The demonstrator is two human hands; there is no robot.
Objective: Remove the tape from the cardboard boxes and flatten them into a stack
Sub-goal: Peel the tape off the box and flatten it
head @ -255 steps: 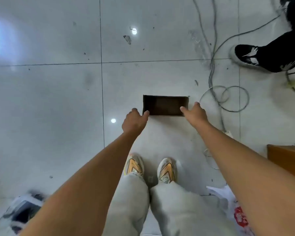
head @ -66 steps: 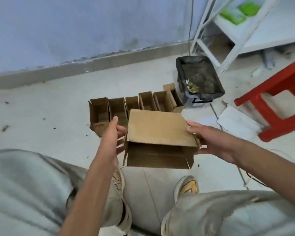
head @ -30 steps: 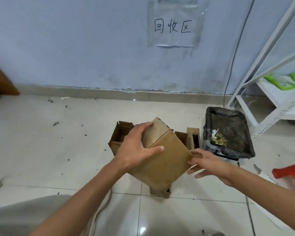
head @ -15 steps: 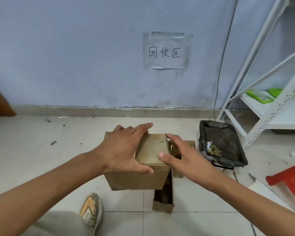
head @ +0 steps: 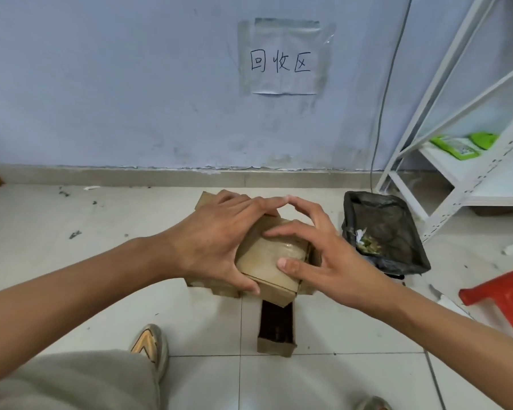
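Observation:
A brown cardboard box (head: 267, 257) is held in front of me, low over a row of open cardboard boxes (head: 203, 201) on the floor by the wall. My left hand (head: 216, 242) grips its left side, thumb along the near edge. My right hand (head: 323, 255) holds the right side, thumb on the top face and fingers arched over the far edge; the two hands' fingertips nearly meet there. One more open box (head: 276, 332) lies on the tiles just below. Any tape on the held box is not discernible.
A black-lined bin (head: 382, 232) with scraps stands right of the boxes. A white metal shelf (head: 468, 161) fills the right side and a red stool (head: 504, 294) stands at the right edge. My shoe (head: 148, 344) and knee are at the bottom. A paper sign (head: 280, 62) hangs on the wall.
I carried the box from a bare floor to the row by the wall. In the last second both hands shifted onto its top and far edge, and it sank closer to the row.

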